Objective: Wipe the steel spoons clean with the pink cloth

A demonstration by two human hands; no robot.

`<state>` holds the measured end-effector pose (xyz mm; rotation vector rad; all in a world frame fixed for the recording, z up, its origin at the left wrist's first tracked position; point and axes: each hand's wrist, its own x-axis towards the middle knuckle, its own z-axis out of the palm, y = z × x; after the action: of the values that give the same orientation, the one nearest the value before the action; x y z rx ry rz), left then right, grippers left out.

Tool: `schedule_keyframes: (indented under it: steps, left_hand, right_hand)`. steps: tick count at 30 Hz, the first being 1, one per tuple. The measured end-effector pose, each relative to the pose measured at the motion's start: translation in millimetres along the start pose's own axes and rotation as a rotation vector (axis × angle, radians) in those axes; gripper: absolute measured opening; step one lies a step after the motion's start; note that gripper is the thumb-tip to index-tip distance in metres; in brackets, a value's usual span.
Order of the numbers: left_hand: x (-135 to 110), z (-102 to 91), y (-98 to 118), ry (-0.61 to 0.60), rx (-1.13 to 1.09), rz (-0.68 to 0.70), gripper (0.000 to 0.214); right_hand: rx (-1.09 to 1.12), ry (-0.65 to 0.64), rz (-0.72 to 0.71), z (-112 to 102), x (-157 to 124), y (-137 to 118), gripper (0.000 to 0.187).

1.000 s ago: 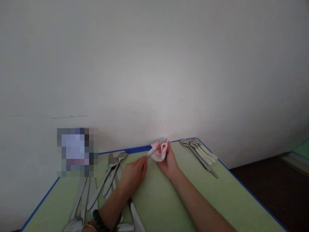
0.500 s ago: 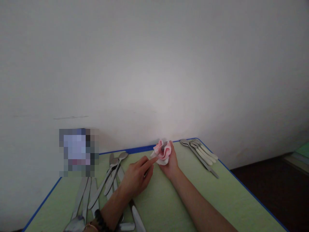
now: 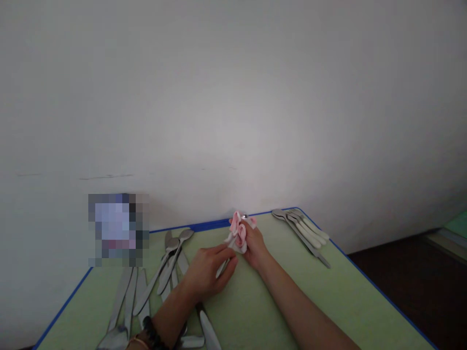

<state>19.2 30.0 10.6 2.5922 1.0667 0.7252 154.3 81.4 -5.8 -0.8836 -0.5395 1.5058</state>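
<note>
The cloth (image 3: 239,238), pink and white, is bunched in crumpled folds around the silvery utensil (image 3: 222,268), which slants, middle hidden, one end toward the cloth's seven o'clock, a shiny bit showing toward one.

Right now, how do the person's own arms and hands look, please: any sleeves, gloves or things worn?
The left hand and right hand are both ungloved. No sleeve shows on the left forearm or right forearm. The left carries a dark, chunky, beaded-looking bracelet and a thin copper-coloured band; the right shows no bracelet.
</note>
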Motion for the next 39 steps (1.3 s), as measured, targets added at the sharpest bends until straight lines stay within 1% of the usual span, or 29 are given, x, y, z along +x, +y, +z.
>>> schedule_keyframes:
  steps: [6,10,15,17,22,25,27,29,31,35,39]
  left_hand:
    - [-1,3.5,0,-0.099,0.06,-0.015,0.021]
    - [-1,4.1,0,-0.12,0.066,-0.02,0.02]
    - [-2,3.3,1,-0.079,-0.006,-0.006,0.027]
    - [-3,3.1,1,-0.047,-0.025,-0.004,0.032]
    - [-2,4.9,-3,0.049,-0.086,-0.048,0.039]
    - [-2,5.7,-5,0.068,-0.101,-0.056,0.038]
    - [-2,5.7,-6,0.066,-0.084,-0.054,0.037]
    - [-2,6.0,-6,0.055,-0.051,-0.043,0.038]
    - [-3,6.9,-7,0.036,-0.013,-0.019,0.039]
    - [-3,8.9,-5,-0.031,0.053,0.044,0.041]
    - [-3,7.2,-3,-0.096,0.046,0.06,0.042]
  right_hand:
    - [-0.02,-0.01,-0.003,-1,0,0,0.023]
    - [-0.007,0.02,0.009,3,-2,-2,0.028]
    - [0.022,0.043,0.008,6,-4,-3,0.028]
    - [0.073,0.039,-0.006,6,-4,-3,0.027]
    - [0.293,-0.113,-0.035,4,-3,-3,0.018]
    - [0.275,-0.162,0.001,3,-1,0,0.012]
    - [0.168,-0.147,0.016,2,0,4,0.01]
    - [0.058,-0.112,0.002,3,1,7,0.011]
    - [0.01,-0.089,-0.008,2,2,8,0.013]
    - [0.081,-0.057,-0.006,1,4,7,0.013]
    - [0.185,-0.021,-0.065,1,6,7,0.019]
